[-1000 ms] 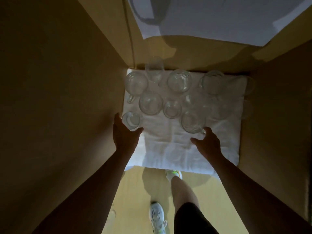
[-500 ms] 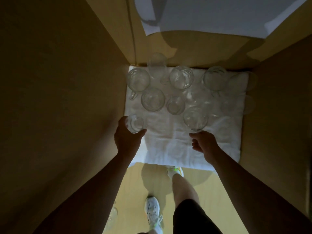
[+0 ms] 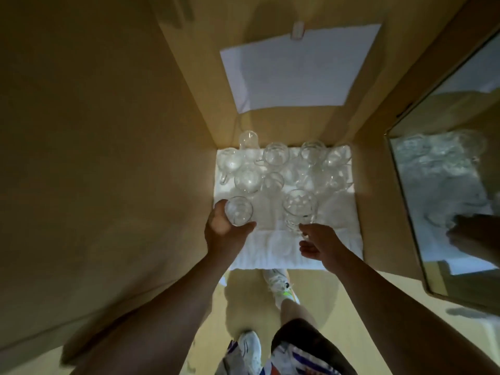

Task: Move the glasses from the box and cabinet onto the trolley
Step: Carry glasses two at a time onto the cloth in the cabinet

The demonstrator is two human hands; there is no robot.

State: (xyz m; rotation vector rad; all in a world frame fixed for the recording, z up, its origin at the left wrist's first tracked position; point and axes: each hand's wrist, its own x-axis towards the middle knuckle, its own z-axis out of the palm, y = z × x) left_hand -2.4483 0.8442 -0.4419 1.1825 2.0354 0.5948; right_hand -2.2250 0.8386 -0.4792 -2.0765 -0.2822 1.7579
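Looking down into the cardboard box [image 3: 108, 163], you've got its big left wall filling that whole side, then your left hand [image 3: 225, 230] wrapped around a small clear glass [image 3: 238, 214], fingers and thumb curled round its side, right at the near-left corner of the white cloth [image 3: 273, 244] lining the bottom. Behind it the rest of the glasses [image 3: 276, 169] sit bunched together on the cloth toward the far wall, some with handles, rims up; hard to count them since they blur into each other. A white sheet of paper [image 3: 297, 66] is stuck on the far wall above them. Next over, your right hand [image 3: 322, 243] is pinching the handle of a dimpled glass mug [image 3: 299, 208], which looks a bit raised off the cloth, though I can't say for sure. Far right, a mirror-like panel [image 3: 443, 190] reflects the glassware. Your legs and white sneakers [image 3: 251, 347] show below on the floor.
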